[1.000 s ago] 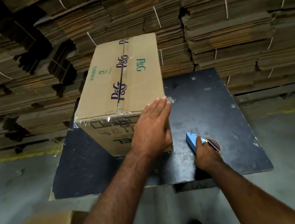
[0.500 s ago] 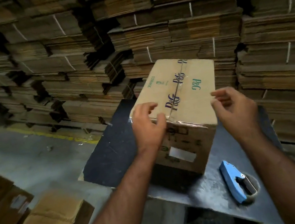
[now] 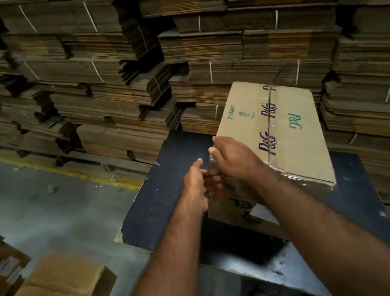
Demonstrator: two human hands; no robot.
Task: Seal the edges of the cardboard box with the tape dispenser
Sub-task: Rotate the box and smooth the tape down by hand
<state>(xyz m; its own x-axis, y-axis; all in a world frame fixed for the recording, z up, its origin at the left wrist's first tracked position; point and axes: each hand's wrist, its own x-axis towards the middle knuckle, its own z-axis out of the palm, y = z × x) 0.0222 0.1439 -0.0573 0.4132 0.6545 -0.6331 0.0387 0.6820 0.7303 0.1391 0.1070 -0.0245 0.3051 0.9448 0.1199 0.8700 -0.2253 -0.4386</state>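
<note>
Both hands now working near-left box corner: our right hand (image 3: 236, 160) curling over cardboard box (image 3: 287, 132) top edge, left hand (image 3: 198, 183) loosely spread beside it. Tape dispenser dropped from view; we are likely smoothing tape down.

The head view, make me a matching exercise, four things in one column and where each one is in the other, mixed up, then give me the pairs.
Things:
1. box
2. right hand
3. table
4. flattened cartons

Places:
A. stacked in bundles behind the table
B. on the table, printed top up
C. at the box's near left top corner
D. on the grey floor, under the box

Pairs: 1-B, 2-C, 3-D, 4-A
</note>
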